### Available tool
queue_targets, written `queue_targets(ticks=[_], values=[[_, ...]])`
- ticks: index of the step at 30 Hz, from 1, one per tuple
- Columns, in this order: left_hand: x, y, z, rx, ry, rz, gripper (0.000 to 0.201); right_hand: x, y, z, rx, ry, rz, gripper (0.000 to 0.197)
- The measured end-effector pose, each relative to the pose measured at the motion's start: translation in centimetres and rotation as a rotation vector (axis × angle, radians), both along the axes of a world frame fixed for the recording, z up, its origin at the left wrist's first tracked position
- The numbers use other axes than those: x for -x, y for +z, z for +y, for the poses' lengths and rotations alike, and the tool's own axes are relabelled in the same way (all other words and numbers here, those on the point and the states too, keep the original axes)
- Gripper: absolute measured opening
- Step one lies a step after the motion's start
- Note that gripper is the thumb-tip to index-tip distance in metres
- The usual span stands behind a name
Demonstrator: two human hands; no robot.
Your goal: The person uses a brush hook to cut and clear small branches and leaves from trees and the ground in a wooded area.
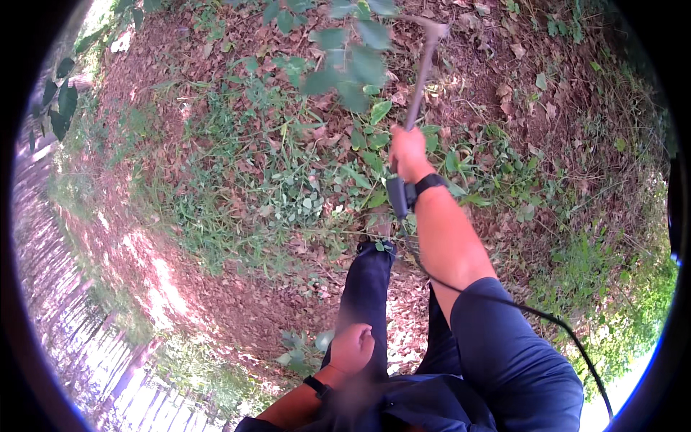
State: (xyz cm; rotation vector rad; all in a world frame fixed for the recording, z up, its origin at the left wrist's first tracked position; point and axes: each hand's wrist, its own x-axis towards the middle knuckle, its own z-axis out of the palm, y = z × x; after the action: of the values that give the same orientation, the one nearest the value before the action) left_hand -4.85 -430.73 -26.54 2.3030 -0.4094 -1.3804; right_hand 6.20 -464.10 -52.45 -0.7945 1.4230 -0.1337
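My right hand [409, 153] is stretched out ahead, wrapped round the handle of a sickle [423, 75]. Its handle points away from me, and the thin blade juts leftward from the far end, blurred against the leaf litter. Just beyond and left of the fist are broad green leaves [349, 61], also smeared. Low-growing green weeds [288, 176] spread left of that hand. My left hand [353, 348] is curled into a fist over my left thigh, with nothing showing in it.
Dry brown leaves [518, 50] and weeds cover the ground. My left leg [367, 288] stands among them. A black cable [533, 311] runs along my right arm from a small dark device [398, 196] at the wrist. Leafy twigs [65, 108] hang at the far left.
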Motion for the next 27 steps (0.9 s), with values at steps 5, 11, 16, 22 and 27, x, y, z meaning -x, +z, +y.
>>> queue_targets(ticks=[5,11,16,22,27], values=[[-0.4,0.0,-0.7,0.008,0.003,-0.033,0.015,-1.2,2.9,16.4,0.132,1.068,-0.013,0.033],[-0.4,0.0,-1.0,-0.022,-0.151,-0.07,0.015,7.9,10.6,22.1,0.006,1.489,-0.237,0.029],[0.3,0.3,-1.4,0.093,-0.047,-0.144,0.014,13.9,10.4,14.3,0.112,1.309,0.046,0.032],[1.5,1.1,-2.5,0.072,-0.1,-0.176,0.013,23.9,8.8,-2.1,0.243,0.641,0.28,0.045],[3.6,1.1,-2.4,-0.013,-0.181,-0.153,0.011,36.0,9.4,-12.6,0.394,0.055,0.43,0.02]])
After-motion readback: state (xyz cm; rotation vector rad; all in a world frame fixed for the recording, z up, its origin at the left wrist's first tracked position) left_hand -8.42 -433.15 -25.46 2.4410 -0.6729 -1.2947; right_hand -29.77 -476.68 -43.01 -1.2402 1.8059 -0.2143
